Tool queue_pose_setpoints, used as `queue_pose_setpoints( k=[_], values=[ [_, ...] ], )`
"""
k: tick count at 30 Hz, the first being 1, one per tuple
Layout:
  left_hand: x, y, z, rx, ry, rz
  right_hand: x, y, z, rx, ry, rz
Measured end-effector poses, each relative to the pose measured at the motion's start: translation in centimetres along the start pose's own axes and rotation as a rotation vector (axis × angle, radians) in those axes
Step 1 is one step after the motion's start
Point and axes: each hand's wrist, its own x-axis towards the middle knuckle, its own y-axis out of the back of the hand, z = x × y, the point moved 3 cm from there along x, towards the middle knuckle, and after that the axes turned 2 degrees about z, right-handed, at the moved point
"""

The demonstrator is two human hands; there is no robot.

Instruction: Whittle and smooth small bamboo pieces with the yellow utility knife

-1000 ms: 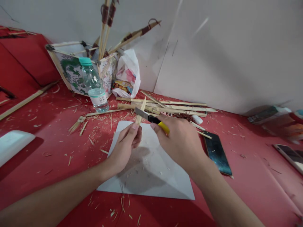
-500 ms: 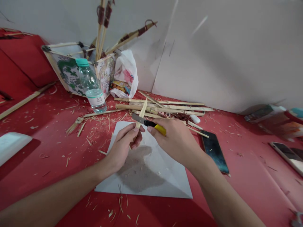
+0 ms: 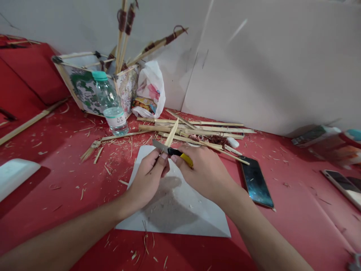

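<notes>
My left hand (image 3: 152, 171) is closed around the lower end of a pointed bamboo strip (image 3: 172, 133), whose pale tip points up and away. In my right hand (image 3: 201, 167) is a yellow and black utility knife (image 3: 186, 159), gripped by its handle. Its blade lies across the strip, close to my left thumb. Both hands are over a white sheet (image 3: 203, 222) on the red table. Fingers hide the strip's lower end.
Bamboo sticks (image 3: 203, 128) lie behind my hands. A water bottle (image 3: 114, 109), a decorated holder (image 3: 84, 86) and a plastic bag (image 3: 152, 86) stand back left. A phone (image 3: 257, 182) lies right. Shavings are scattered about.
The knife blade has moved slightly down the strip, nearer my left thumb. My right hand has shifted a little left and down. The strip's tip is slightly farther right.
</notes>
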Motion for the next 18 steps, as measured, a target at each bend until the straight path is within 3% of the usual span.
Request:
queue_pose_setpoints(
  k=[4, 10, 18],
  values=[
    [-0.1, -0.1, 0.0, -0.028, 0.011, -0.015, 0.0, -0.2, -0.2, -0.031, -0.013, 0.018],
    [0.0, -0.7, 0.0, -0.147, 0.061, -0.165, 0.4, 0.0, 0.1, -0.024, -0.011, 0.010],
    [1.1, 0.0, -0.7, -0.023, 0.135, -0.135, 0.4, -0.1, 0.9, -0.108, -0.053, 0.037]
  ],
)
